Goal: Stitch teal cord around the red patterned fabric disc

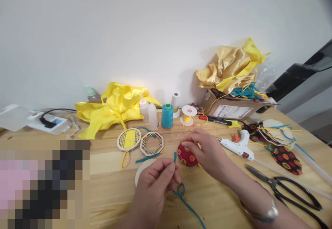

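Note:
My left hand (158,182) is closed in a pinch on a teal cord (190,208). One short end of the cord stands up above the fingertips; the rest forms a small loop and trails toward the front edge. My right hand (207,153) is closed in a pinch over a round red patterned fabric piece (186,157) and partly covers it. Whatever its fingertips hold, if anything, is too small to make out. A pale round disc (141,172) lies partly behind my left hand. Beyond it are an octagonal wooden lattice frame (151,144) and an oval lattice frame with yellow fabric (129,138).
At the right lie a glue gun (238,146) and black-handled scissors (275,184). Behind stand a teal thread spool (167,116), white bottles (153,116) and a spool of yellow cord (187,115). Yellow satin (114,104) and a cardboard box (228,110) are by the wall.

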Motion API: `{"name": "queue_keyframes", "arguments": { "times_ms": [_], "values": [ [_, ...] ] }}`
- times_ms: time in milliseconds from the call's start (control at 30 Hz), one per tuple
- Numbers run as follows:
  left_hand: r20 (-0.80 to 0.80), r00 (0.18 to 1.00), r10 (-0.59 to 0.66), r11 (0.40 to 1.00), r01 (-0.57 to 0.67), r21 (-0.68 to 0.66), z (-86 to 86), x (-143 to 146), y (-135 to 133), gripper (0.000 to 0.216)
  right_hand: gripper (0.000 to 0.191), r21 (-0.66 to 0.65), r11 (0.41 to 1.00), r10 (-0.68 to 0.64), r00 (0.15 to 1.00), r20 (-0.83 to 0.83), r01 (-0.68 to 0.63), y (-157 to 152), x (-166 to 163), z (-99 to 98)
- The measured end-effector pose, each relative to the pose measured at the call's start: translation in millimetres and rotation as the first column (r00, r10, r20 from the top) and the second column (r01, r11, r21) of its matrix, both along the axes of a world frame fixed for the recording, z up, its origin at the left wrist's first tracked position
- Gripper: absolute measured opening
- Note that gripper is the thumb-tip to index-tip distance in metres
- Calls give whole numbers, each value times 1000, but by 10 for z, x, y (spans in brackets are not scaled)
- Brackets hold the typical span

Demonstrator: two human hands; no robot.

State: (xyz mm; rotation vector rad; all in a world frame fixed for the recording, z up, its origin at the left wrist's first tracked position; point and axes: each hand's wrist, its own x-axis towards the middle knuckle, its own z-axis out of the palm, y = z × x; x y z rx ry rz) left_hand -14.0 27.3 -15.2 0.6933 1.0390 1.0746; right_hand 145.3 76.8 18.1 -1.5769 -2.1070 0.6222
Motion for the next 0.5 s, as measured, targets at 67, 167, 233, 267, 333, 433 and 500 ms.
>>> {"name": "queue_keyframes", "arguments": {
  "times_ms": [67,167,233,267,333,433,500],
  "values": [
    [35,995,99,995,-97,-38,15,2,23,19,18,-12,1000,-22,974,226,25,151,-58,-32],
    [75,983,165,984,-159,-82,34,2,51,21,19,-62,998,13,933,360,10,295,-196,-59],
    [87,979,187,978,-177,-107,33,-2,62,22,21,-74,997,33,911,410,-3,331,-294,-73],
    [94,977,194,976,-182,-118,29,-6,66,22,21,-76,997,38,903,428,-6,337,-337,-83],
    [105,974,200,974,-186,-127,15,-12,70,21,21,-77,997,36,893,448,-2,335,-403,-108],
    [113,974,198,975,-185,-120,-2,-15,77,18,20,-86,996,35,902,430,3,324,-439,-146],
    [115,974,195,978,-183,-104,-2,-12,81,17,20,-100,995,29,926,376,9,323,-417,-158]
  ]
}}
